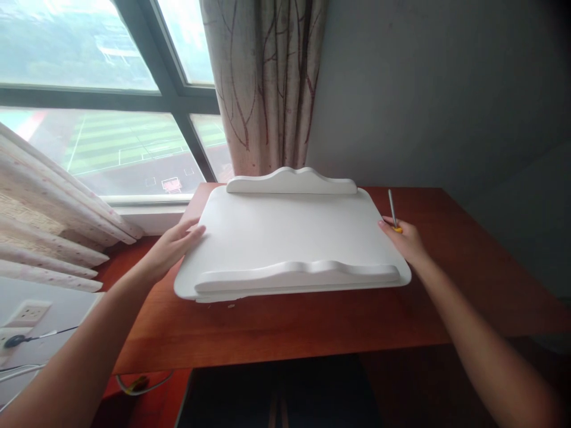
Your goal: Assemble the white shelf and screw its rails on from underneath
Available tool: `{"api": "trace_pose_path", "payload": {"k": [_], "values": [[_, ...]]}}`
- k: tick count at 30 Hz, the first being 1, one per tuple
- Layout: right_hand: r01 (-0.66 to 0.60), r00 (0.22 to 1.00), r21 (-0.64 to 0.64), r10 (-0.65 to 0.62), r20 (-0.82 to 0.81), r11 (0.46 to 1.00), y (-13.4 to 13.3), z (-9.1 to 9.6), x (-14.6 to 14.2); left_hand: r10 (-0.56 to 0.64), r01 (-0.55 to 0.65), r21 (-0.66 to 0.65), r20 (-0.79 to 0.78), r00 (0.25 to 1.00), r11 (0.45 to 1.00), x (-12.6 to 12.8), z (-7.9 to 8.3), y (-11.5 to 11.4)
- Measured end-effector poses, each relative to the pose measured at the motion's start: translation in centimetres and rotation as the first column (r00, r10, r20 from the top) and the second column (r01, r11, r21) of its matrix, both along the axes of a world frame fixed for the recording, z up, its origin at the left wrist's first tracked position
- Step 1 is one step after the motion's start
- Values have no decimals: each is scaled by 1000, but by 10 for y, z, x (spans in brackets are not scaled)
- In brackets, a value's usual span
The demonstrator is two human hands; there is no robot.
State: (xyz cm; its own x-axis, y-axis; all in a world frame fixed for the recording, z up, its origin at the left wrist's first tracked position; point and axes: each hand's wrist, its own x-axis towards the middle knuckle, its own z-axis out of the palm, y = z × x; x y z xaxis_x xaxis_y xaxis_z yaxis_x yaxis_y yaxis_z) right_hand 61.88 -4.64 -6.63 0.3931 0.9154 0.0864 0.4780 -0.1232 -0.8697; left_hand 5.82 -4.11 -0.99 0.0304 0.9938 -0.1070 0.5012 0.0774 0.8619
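A white wooden panel (289, 238) with a wavy rail along its near and far edges lies flat on a reddish-brown desk (276, 333). My left hand (172, 246) rests against the panel's left edge, fingers stretched out along it. At the panel's right edge, my right hand (405, 238) is closed round a screwdriver (392, 209) with a yellow handle, its metal shaft pointing away from me. The thumb of that hand touches the panel.
A patterned curtain (267, 83) hangs behind the desk beside a large window (102, 89). A grey wall stands to the right. Wall sockets with a plugged cable (22, 333) sit low on the left. A dark chair seat (281, 392) shows under the desk's front edge.
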Motion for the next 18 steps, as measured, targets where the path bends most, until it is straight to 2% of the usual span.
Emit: {"api": "trace_pose_path", "payload": {"k": [3, 6, 11, 15, 18], "values": [[-3, 1000, 11, 4, -21, 1000, 4, -2, -15, 68, -67, -54, 25, 997, 996, -6, 0, 1], [-49, 998, 11, 49, -40, 999, 10, -4, -27, 154, -154, -24, 0, 988, 988, -15, -3, 5], [-106, 994, -29, 106, -14, 994, 18, -3, -27, 144, -144, -11, 28, 989, 990, -15, -1, 7], [-77, 992, -80, 85, 99, 994, 21, 8, -8, 129, -129, 8, -7, 992, 992, -2, -2, 10], [-18, 941, -68, 40, 336, 998, 23, 26, 1, 99, -99, 34, -11, 995, 995, 11, -5, 18]]}}
